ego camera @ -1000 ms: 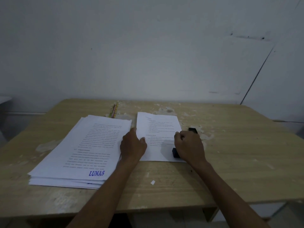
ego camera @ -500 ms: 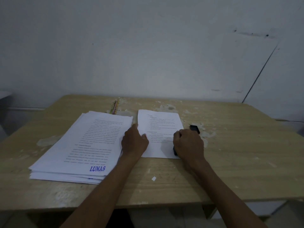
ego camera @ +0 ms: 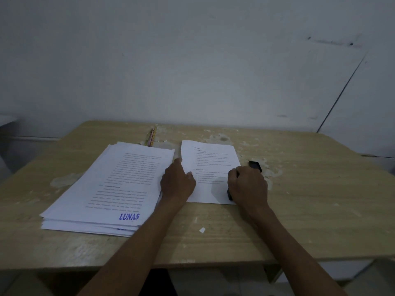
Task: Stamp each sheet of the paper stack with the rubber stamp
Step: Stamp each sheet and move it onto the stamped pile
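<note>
A scuffed wooden tabletop stands against a pale wall. Near its middle, the right hand curls round the rubber stamp, pressing the single sheet's near right corner; the left hand rests flat-fingered on its left edge. Thin paper likely slides and creases, so pin it flat; the rigid stamp suits a top grip.

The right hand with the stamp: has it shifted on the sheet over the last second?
No. The right hand grips the rubber stamp at the single sheet's near right corner, as before; only the camera drifted.
</note>
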